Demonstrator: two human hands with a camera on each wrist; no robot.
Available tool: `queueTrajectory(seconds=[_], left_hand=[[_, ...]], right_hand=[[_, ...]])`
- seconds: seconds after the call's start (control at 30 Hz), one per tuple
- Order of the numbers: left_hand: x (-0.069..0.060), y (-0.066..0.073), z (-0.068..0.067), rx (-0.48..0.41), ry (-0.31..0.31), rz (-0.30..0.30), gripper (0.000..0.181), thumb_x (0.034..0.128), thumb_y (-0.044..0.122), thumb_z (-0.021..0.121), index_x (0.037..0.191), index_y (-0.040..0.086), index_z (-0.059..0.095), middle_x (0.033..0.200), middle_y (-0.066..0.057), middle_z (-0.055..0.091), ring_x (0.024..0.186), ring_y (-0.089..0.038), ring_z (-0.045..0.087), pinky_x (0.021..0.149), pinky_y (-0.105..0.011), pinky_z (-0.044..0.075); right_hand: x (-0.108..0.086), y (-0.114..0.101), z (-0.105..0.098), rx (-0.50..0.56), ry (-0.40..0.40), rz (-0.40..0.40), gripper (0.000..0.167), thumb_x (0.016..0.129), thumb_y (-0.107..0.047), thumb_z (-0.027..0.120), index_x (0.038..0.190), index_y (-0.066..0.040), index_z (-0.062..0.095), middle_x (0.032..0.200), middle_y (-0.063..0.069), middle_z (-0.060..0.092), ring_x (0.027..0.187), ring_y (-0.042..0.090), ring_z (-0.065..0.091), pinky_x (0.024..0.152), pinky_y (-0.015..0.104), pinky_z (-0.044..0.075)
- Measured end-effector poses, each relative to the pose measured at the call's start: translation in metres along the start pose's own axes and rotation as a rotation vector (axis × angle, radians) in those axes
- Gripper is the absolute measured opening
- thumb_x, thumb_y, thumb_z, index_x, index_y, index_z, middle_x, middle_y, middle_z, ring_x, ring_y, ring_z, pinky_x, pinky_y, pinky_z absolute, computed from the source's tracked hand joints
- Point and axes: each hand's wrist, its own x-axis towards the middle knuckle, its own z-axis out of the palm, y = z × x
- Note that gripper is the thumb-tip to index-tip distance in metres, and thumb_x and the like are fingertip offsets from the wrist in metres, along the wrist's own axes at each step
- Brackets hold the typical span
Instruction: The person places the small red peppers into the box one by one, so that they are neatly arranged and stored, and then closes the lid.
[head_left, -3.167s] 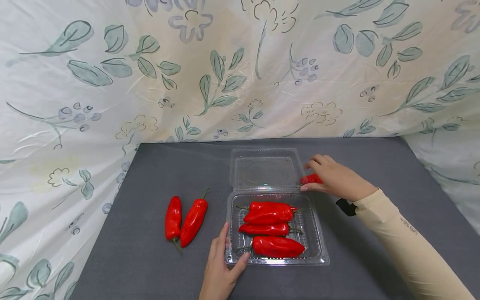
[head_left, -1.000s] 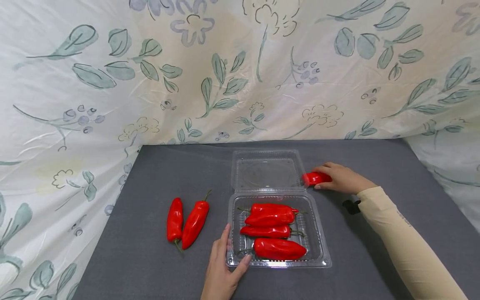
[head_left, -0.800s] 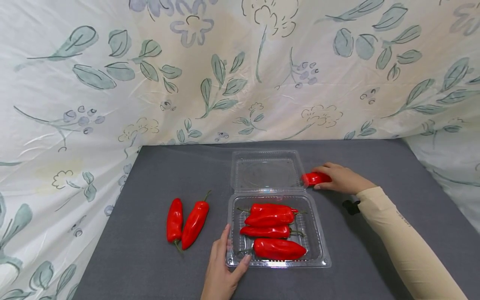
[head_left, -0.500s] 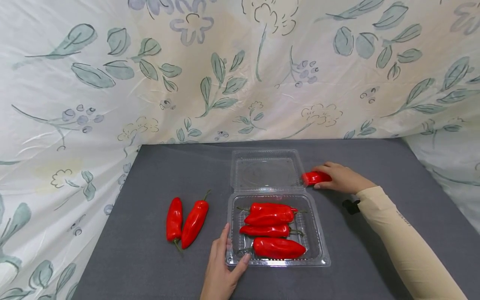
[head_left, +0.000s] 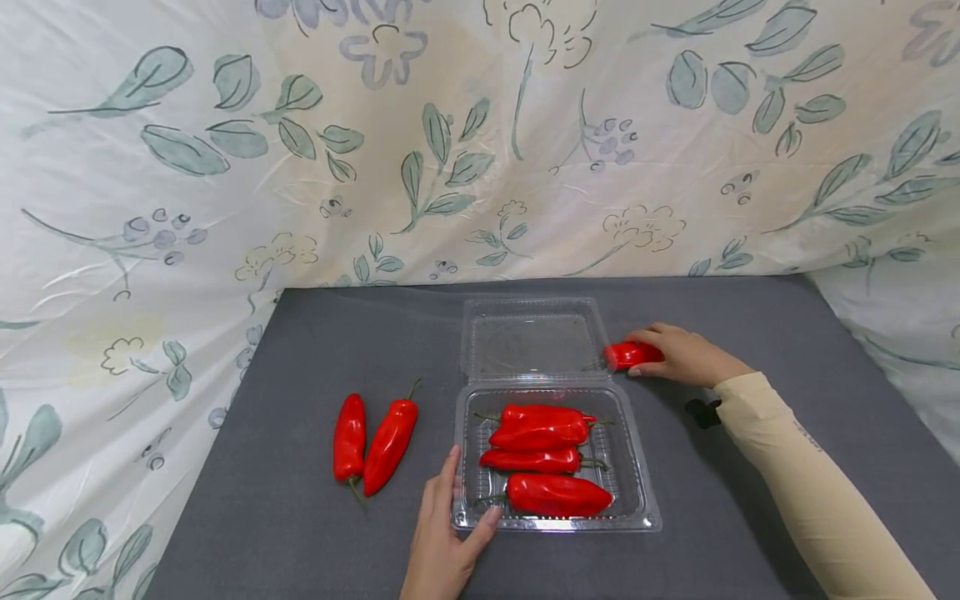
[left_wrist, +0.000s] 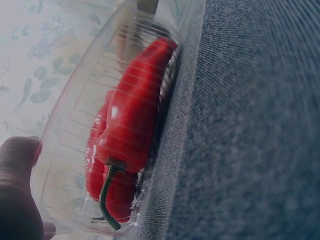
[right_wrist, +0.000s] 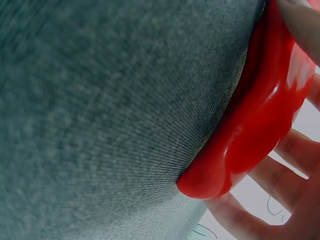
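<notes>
In the head view, my right hand (head_left: 678, 354) grips a shiny red pepper (head_left: 632, 355) on the cloth, just right of the raised lid. The right wrist view has the thumb on one side of this pepper (right_wrist: 255, 135) and fingers along the other. My left hand (head_left: 442, 525) rests against the near left corner of a clear plastic clamshell container (head_left: 633, 500), fingers along its side and thumb at the front rim. Several red peppers (head_left: 558, 494) lie crosswise inside. Through its wall, the left wrist view shows a pepper (left_wrist: 135, 110) with a green stem.
Two more red peppers (head_left: 388, 446) lie on the dark grey cloth (head_left: 300, 542) left of the container. The clear lid (head_left: 532, 342) is folded back flat behind it. A floral curtain (head_left: 480, 167) hangs behind and at both sides.
Since the earliest frame, my right hand has shifted slightly right and down onto the pepper, which sits a little further right. In the last second almost nothing has moved.
</notes>
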Motion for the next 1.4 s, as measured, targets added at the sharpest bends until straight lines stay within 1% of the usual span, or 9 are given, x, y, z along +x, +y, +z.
queueTrajectory(seconds=[0.2, 0.43, 0.57, 0.77, 0.83, 0.97, 1.03, 1.2, 1.4], left_hand=[[0.001, 0.0, 0.0, -0.01, -0.005, 0.002, 0.085, 0.0808, 0.051, 0.069, 0.151, 0.03, 0.026, 0.11, 0.0, 0.047, 0.098, -0.013, 0.046, 0.076, -0.038, 0.043], [-0.001, -0.001, 0.001, -0.015, -0.004, 0.011, 0.085, 0.081, 0.05, 0.07, 0.151, 0.032, 0.026, 0.11, 0.001, 0.047, 0.098, -0.013, 0.045, 0.077, -0.037, 0.043], [-0.002, -0.002, 0.001, -0.016, 0.004, 0.027, 0.085, 0.0812, 0.049, 0.07, 0.151, 0.031, 0.026, 0.11, 0.0, 0.047, 0.099, -0.014, 0.046, 0.076, -0.038, 0.043], [-0.001, -0.002, 0.002, -0.012, 0.011, 0.033, 0.085, 0.0819, 0.051, 0.069, 0.151, 0.032, 0.024, 0.112, -0.002, 0.047, 0.101, -0.015, 0.045, 0.076, -0.039, 0.043], [-0.001, -0.002, 0.002, -0.015, 0.012, 0.033, 0.085, 0.0818, 0.051, 0.069, 0.151, 0.031, 0.025, 0.112, -0.002, 0.047, 0.101, -0.015, 0.045, 0.076, -0.039, 0.043], [-0.001, -0.002, 0.003, -0.026, 0.016, 0.034, 0.084, 0.0815, 0.05, 0.07, 0.151, 0.032, 0.026, 0.112, -0.001, 0.047, 0.101, -0.015, 0.046, 0.076, -0.039, 0.043], [-0.002, -0.003, 0.003, -0.027, 0.017, 0.036, 0.084, 0.0814, 0.05, 0.07, 0.151, 0.032, 0.026, 0.111, 0.0, 0.047, 0.1, -0.014, 0.046, 0.077, -0.038, 0.043], [-0.002, -0.002, 0.003, -0.032, 0.009, 0.025, 0.084, 0.0815, 0.051, 0.069, 0.151, 0.032, 0.026, 0.112, -0.001, 0.047, 0.101, -0.014, 0.046, 0.077, -0.039, 0.043], [-0.001, -0.001, 0.002, -0.038, 0.006, 0.017, 0.084, 0.0811, 0.051, 0.069, 0.151, 0.034, 0.025, 0.113, -0.001, 0.047, 0.102, -0.015, 0.045, 0.077, -0.039, 0.043]], right_hand=[[-0.001, -0.002, -0.002, 0.005, 0.004, 0.006, 0.061, 0.079, -0.041, 0.076, 0.129, -0.011, 0.058, 0.117, 0.017, 0.058, 0.099, 0.031, 0.055, 0.077, 0.046, 0.051], [-0.005, 0.001, -0.006, -0.015, 0.014, -0.031, 0.058, 0.079, -0.038, 0.076, 0.127, -0.009, 0.059, 0.117, 0.019, 0.057, 0.098, 0.032, 0.055, 0.078, 0.047, 0.05], [-0.009, 0.005, -0.011, -0.036, 0.02, -0.016, 0.057, 0.079, -0.037, 0.077, 0.125, -0.008, 0.061, 0.116, 0.019, 0.057, 0.099, 0.033, 0.055, 0.08, 0.048, 0.05], [-0.016, 0.009, -0.025, -0.062, 0.039, -0.003, 0.056, 0.079, -0.036, 0.077, 0.124, -0.006, 0.061, 0.113, 0.019, 0.058, 0.097, 0.033, 0.055, 0.077, 0.047, 0.05], [-0.017, 0.008, -0.03, -0.069, 0.042, 0.014, 0.057, 0.079, -0.035, 0.077, 0.125, -0.005, 0.06, 0.114, 0.02, 0.057, 0.097, 0.033, 0.055, 0.076, 0.047, 0.05], [-0.02, 0.005, -0.04, -0.104, 0.045, 0.069, 0.059, 0.08, -0.036, 0.076, 0.126, -0.004, 0.059, 0.117, 0.023, 0.056, 0.099, 0.036, 0.055, 0.077, 0.052, 0.051], [-0.021, 0.002, -0.044, -0.133, 0.05, 0.083, 0.06, 0.079, -0.037, 0.077, 0.126, -0.004, 0.059, 0.117, 0.024, 0.055, 0.099, 0.038, 0.055, 0.077, 0.055, 0.05], [-0.025, -0.004, -0.056, -0.185, 0.067, 0.081, 0.061, 0.077, -0.038, 0.078, 0.124, -0.004, 0.06, 0.117, 0.024, 0.056, 0.1, 0.04, 0.055, 0.077, 0.057, 0.049], [-0.027, -0.009, -0.069, -0.19, 0.08, 0.09, 0.062, 0.077, -0.038, 0.078, 0.126, -0.005, 0.059, 0.118, 0.024, 0.055, 0.099, 0.039, 0.055, 0.076, 0.056, 0.05]])
